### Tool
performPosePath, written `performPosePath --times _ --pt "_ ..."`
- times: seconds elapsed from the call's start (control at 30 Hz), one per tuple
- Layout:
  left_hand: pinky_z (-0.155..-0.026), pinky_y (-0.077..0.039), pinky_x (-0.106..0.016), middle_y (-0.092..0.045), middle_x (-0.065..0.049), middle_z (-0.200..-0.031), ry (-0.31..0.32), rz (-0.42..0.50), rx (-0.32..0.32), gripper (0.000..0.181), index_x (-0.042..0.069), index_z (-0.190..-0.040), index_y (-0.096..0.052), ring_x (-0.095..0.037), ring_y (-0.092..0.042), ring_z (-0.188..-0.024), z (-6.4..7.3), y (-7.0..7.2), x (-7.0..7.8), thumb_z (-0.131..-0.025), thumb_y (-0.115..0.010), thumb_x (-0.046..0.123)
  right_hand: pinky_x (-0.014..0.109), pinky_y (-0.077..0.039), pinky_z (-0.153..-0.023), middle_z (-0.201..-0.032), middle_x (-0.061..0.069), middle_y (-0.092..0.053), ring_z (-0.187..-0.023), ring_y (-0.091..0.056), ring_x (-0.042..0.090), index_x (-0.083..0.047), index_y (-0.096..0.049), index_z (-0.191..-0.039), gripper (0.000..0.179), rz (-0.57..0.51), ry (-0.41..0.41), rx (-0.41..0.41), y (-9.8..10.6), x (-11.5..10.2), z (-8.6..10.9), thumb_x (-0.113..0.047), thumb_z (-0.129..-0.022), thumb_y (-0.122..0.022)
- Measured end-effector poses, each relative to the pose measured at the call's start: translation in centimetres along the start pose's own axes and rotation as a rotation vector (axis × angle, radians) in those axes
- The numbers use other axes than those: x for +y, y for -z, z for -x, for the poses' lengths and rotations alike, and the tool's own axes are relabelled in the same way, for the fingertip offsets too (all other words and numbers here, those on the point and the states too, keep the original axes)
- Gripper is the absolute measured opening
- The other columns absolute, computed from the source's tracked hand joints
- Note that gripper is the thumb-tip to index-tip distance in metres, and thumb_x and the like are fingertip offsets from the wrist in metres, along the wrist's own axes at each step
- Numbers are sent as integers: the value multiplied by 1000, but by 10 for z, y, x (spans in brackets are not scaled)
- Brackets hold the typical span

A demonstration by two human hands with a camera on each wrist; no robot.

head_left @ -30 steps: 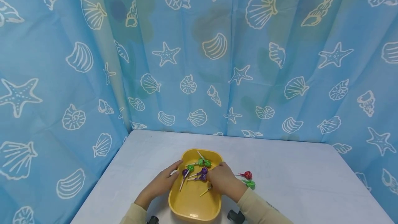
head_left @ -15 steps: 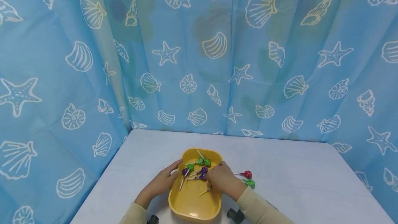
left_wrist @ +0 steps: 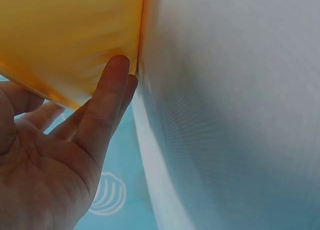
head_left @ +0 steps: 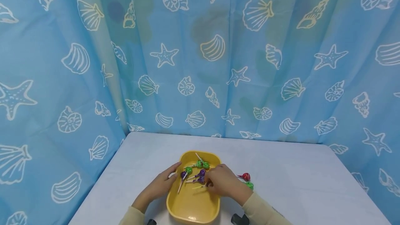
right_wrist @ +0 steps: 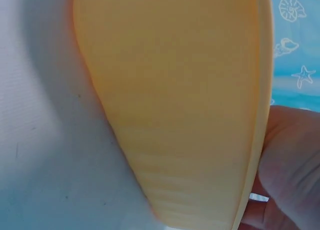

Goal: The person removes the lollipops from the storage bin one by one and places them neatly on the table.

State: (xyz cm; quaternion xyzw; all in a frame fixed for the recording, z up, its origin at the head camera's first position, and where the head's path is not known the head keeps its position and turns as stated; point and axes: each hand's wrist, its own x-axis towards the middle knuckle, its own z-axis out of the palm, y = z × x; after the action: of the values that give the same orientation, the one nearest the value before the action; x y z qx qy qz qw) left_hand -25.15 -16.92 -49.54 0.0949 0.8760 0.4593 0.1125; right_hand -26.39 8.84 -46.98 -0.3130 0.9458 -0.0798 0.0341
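One yellow rounded-rectangular tray of smooth, glossy material [head_left: 192, 209], on a white cloth-covered table [head_left: 281, 176]; left hand [head_left: 161, 183] at its left side, fingers nearly straight, touching the outer wall; right hand [head_left: 222, 181] over its right rim, fingers bent down inside beside a dark-headed lollipop with a yellowish stick [head_left: 199, 187]; whether they grip it, one cannot tell, the fingertips being hidden.

Also in the tray: two green-wrapped lollipops on white sticks [head_left: 199, 164], side by side towards the far end; one green-headed lollipop [head_left: 189, 170] and one purple-headed lollipop [head_left: 183, 174], together near the left wall; two purple-wrapped lollipops [head_left: 200, 180], adjacent, mid-tray, near the right hand's fingers.

On the table, right of the tray: one red-wrapped lollipop [head_left: 246, 176]; one green-wrapped lollipop [head_left: 249, 185], just beside it, partly hidden by the right forearm.

Behind: blue curtain printed with white shells and starfish [head_left: 187, 61]; two cream sleeves [head_left: 264, 211], one per arm.
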Motion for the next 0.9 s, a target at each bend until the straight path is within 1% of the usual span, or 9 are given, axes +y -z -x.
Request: performPosePath --times 0.17,0.37,0.5,0.6,0.7,0.77,0.9 --pt "-115 -29 -64 -40 -18 -158 -16 -5 0 49 15 -156 -41 -42 -33 -146 0 0 -1 -108 -46 19 45 -47 -97 -77 -19 -60 -78 -55 5 -27 -75 -87 8 -26 33 47 -1 2 4 -23 -83 -81" --pt "-115 -29 -63 -38 -18 -159 -28 -1 -9 49 13 -157 -40 -42 -32 -146 0 0 -2 -108 -45 18 47 -49 -98 -89 -15 -67 -93 -64 12 -24 -77 -94 9 -62 79 112 -3 6 7 -22 -85 -78" --pt "-115 -29 -64 -39 -18 -159 -27 1 -11 49 13 -157 -40 -43 -33 -146 0 0 -3 -108 -45 18 44 -53 -94 -92 -13 -69 -91 -64 12 -22 -79 -98 13 -87 111 165 -5 9 8 -21 -86 -76" --pt "-115 -29 -64 -39 -18 -159 -23 -1 -8 50 13 -157 -40 -43 -33 -146 0 0 -3 -108 -45 18 43 -54 -93 -95 -13 -69 -91 -63 10 -23 -80 -101 14 -112 99 175 -6 11 9 -23 -88 -75" --pt "-115 -29 -63 -39 -18 -159 -27 -7 -4 49 13 -157 -40 -43 -33 -146 0 0 -3 -108 -46 18 42 -54 -94 -100 -12 -69 -95 -63 11 -24 -79 -104 16 -139 79 177 -6 11 10 -25 -90 -74" --pt "-115 -29 -63 -39 -18 -159 -30 -8 -2 49 13 -157 -40 -42 -33 -146 0 0 -3 -108 -46 18 41 -55 -94 -101 -11 -70 -96 -63 11 -23 -79 -106 17 -153 82 186 -6 12 10 -25 -90 -74" --pt "-115 -29 -64 -39 -17 -158 -33 -8 -2 49 13 -157 -41 -42 -33 -146 1 0 -2 -108 -46 19 38 -56 -88 -100 -10 -69 -92 -63 9 -20 -79 -106 17 -191 110 225 -5 13 12 -21 -90 -74"
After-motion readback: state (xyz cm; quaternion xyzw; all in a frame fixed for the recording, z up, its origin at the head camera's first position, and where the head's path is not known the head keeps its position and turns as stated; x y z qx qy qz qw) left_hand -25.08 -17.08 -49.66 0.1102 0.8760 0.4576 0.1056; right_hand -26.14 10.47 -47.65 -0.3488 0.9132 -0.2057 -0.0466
